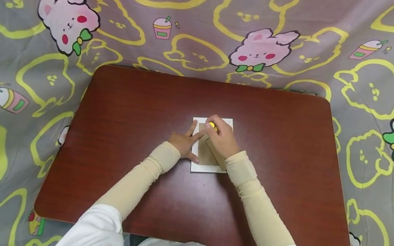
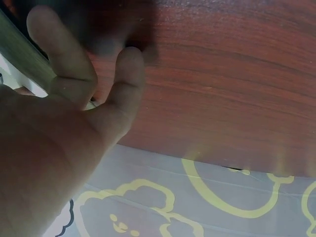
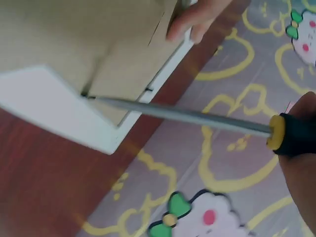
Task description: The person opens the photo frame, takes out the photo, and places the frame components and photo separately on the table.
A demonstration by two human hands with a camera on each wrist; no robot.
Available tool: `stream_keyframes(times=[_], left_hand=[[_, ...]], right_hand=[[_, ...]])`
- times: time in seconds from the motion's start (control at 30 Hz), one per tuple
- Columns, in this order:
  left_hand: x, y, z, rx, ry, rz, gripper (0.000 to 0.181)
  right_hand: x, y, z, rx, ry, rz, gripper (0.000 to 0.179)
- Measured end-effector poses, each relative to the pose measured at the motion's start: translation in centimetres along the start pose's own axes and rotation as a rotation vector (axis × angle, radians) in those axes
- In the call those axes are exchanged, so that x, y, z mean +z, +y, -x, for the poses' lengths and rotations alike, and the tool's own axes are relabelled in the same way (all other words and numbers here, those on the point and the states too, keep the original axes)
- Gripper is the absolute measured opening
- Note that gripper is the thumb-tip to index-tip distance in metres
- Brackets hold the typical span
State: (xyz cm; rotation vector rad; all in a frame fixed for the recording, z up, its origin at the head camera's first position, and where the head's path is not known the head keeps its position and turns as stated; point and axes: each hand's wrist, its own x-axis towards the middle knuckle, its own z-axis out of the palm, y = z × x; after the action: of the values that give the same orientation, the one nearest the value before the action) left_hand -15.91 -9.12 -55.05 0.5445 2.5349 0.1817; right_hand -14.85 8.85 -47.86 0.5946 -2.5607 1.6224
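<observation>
A white picture frame (image 1: 209, 169) lies back side up on the table, with a brown backing board (image 1: 206, 155) inside its border. My right hand (image 1: 223, 139) grips the yellow and black handle of a screwdriver (image 3: 197, 117). In the right wrist view the screwdriver's tip is at a small dark tab (image 3: 85, 94) on the frame's inner edge; whether they touch I cannot tell. Another dark tab (image 3: 149, 89) shows along the adjoining side. With fingers spread, my left hand (image 1: 182, 142) rests at the frame's left side. The left wrist view shows part of this hand (image 2: 54, 133).
The reddish-brown wooden table (image 1: 136, 122) extends around the frame on all sides. A patterned cloth (image 1: 197, 21) with yellow outlines and cartoon bunnies hangs behind the table and at both sides.
</observation>
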Motion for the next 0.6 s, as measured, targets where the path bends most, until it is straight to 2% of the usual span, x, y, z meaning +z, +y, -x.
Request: stream_keyframes(times=[0.1, 0.23, 0.4, 0.6], left_hand=[[0.0, 0.0, 0.2, 0.005, 0.007, 0.030, 0.119], [-0.4, 0.2, 0.8, -0.018, 0.034, 0.115, 0.115], [-1.2, 0.8, 1.5, -0.073, 0.030, 0.158, 0.123], [-1.2, 1.1, 1.1, -0.095, 0.009, 0.166, 0.107]], right_hand=[[1.6, -0.3, -0.1, -0.071, -0.052, 0.017, 0.018], [3.2, -0.4, 0.0, -0.110, -0.118, 0.046, 0.018], [4.3, 0.0, 0.2, -0.099, -0.150, 0.106, 0.025], [4.7, 0.3, 0.0, -0.057, -0.151, 0.148, 0.029]])
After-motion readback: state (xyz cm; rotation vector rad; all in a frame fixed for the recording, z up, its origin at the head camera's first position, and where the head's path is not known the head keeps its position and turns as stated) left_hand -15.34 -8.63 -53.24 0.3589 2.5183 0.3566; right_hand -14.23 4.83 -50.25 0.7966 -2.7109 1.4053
